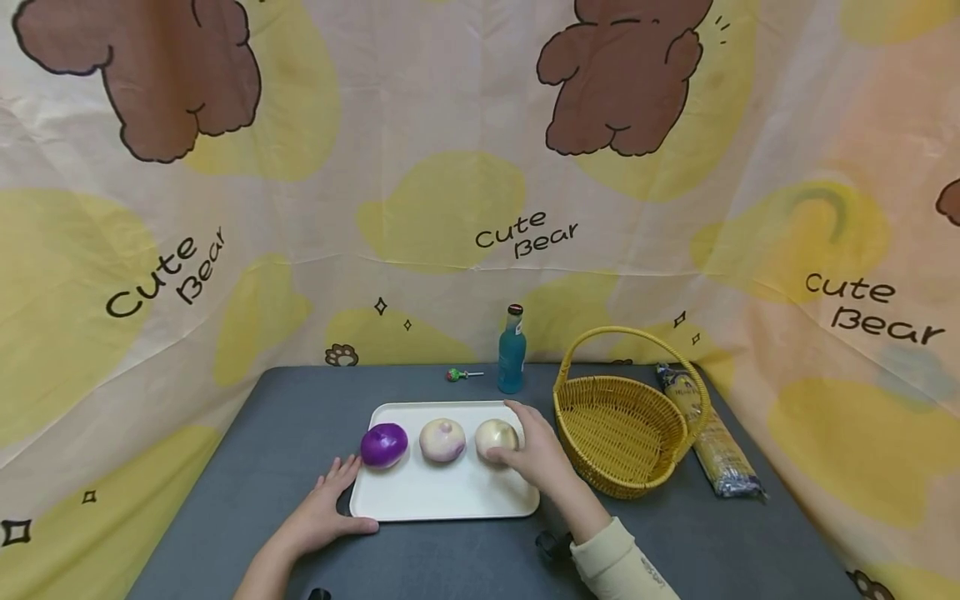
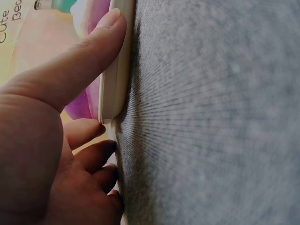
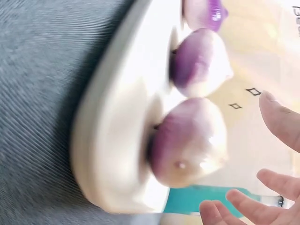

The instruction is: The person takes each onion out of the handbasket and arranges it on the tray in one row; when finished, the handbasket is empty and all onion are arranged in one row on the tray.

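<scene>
A white tray (image 1: 442, 500) carries three onions in a row: a deep purple onion (image 1: 384, 446) at the left, a pale onion with a purplish tint (image 1: 442, 440) in the middle, and another pale onion (image 1: 491, 435) at the right. My left hand (image 1: 322, 515) touches the tray's front left corner, thumb along the front edge and fingers spread by the left side. In the left wrist view its thumb (image 2: 101, 40) rests against the rim. My right hand (image 1: 538, 450) reaches over the tray's right side beside the right onion. The right wrist view shows its fingers (image 3: 274, 187) spread, apart from that onion (image 3: 190, 143).
Right of the tray stands a yellow wicker basket (image 1: 622, 487) with a tall handle. Beyond it lies a long clear packet (image 1: 716, 442). A blue bottle (image 1: 512, 358) and a green-wrapped lollipop (image 1: 457, 375) are at the back of the grey table (image 1: 300, 417), before a printed curtain.
</scene>
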Demonstrator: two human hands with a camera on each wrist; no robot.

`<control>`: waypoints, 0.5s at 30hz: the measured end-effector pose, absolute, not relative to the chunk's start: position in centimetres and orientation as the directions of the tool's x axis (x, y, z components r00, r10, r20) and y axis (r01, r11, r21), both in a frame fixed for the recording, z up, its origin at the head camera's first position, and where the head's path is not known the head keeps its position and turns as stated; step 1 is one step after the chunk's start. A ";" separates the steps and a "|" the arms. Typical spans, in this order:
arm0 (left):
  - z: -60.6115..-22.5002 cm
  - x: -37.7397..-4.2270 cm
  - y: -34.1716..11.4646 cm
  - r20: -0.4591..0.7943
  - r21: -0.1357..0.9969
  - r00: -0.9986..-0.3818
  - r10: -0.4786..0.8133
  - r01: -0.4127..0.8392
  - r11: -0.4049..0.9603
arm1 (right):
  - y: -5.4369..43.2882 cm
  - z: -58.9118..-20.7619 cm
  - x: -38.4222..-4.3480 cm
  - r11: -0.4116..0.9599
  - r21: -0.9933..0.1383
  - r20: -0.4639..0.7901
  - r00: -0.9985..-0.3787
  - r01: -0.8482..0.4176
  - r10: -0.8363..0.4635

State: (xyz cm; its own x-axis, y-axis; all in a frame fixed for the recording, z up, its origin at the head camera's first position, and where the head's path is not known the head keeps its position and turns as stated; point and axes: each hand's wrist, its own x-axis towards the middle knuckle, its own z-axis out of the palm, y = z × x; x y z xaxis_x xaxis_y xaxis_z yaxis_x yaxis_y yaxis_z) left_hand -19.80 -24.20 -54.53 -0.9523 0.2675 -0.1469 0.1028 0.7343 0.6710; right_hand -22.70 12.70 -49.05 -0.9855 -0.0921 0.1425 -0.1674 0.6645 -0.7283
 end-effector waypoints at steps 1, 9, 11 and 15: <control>-54.5 -19.8 -24.2 -0.147 0.671 -0.953 0.266 0.102 0.734 | 12.8 -48.8 -22.6 0.662 -0.728 0.157 -0.983 -0.178 -0.092; -54.6 -19.9 -24.3 -0.147 0.661 -0.954 0.262 0.102 0.743 | 13.8 -47.0 -21.6 0.646 -0.726 0.233 -0.968 -0.234 -0.089; -54.6 -19.9 -24.3 -0.150 0.660 -0.953 0.262 0.101 0.744 | 14.1 -46.6 -21.4 0.633 -0.738 0.235 -0.968 -0.236 -0.087; -54.6 -19.9 -24.3 -0.150 0.667 -0.953 0.264 0.100 0.739 | 14.9 -45.8 -21.0 0.612 -0.749 0.259 -0.962 -0.254 -0.082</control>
State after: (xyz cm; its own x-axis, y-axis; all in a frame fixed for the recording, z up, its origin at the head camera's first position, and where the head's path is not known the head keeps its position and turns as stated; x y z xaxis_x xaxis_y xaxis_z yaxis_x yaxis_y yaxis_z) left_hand -19.92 -24.30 -54.61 -0.9530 0.2636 -0.1496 0.0996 0.7386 0.6668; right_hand -21.02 14.87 -45.81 -0.9625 -0.0822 0.2586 -0.2535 0.6122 -0.7489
